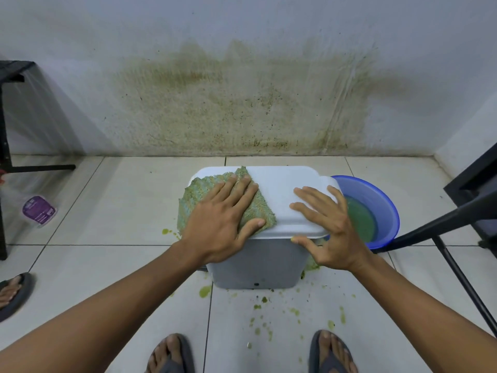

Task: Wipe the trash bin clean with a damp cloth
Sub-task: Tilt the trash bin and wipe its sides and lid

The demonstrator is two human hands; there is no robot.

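A small trash bin stands on the tiled floor, with a grey body [258, 262] and a white lid [282, 181]. A green textured cloth [196, 197] lies spread over the lid's left half. My left hand [223, 219] presses flat on the cloth, thumb hooked over its front edge. My right hand [325, 224] rests on the lid's right front corner, fingers spread, thumb under the rim.
A blue basin [376, 200] of greenish water sits right behind the bin's right side. Green splatter [269, 310] dots the floor in front. A black stand leg [443, 219] crosses at right. A stained wall is behind; a plastic packet [39, 211] lies at left.
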